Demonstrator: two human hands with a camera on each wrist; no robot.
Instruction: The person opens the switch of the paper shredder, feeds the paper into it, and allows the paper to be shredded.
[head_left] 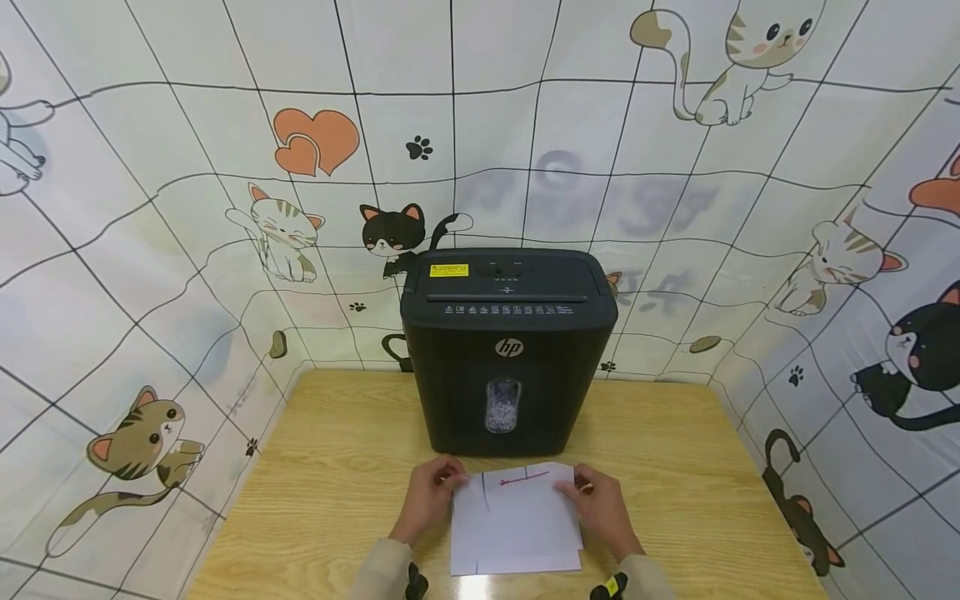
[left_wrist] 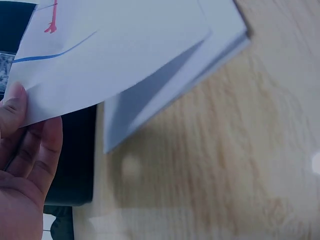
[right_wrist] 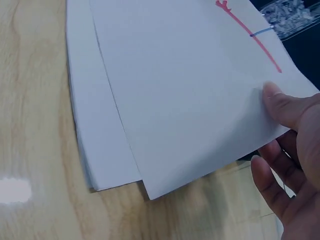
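A white sheet of paper (head_left: 517,508) with red and blue pen marks is raised at its far edge, between both hands. My left hand (head_left: 431,496) pinches its far left corner; the left wrist view shows the thumb (left_wrist: 15,102) on top and fingers beneath. At the far right corner my right hand (head_left: 600,504) pinches the same sheet, thumb (right_wrist: 280,102) on its face. Under the lifted sheet (right_wrist: 185,100) lies a stack of white paper (right_wrist: 105,165) on the table. Just beyond the hands stands a black HP paper shredder (head_left: 510,358).
The shredder has a feed slot (head_left: 506,298) on top and a window (head_left: 503,406) showing paper shreds. It stands at the back of a wooden table (head_left: 322,500). Cat-patterned cloth walls (head_left: 225,250) enclose the table at the back and sides.
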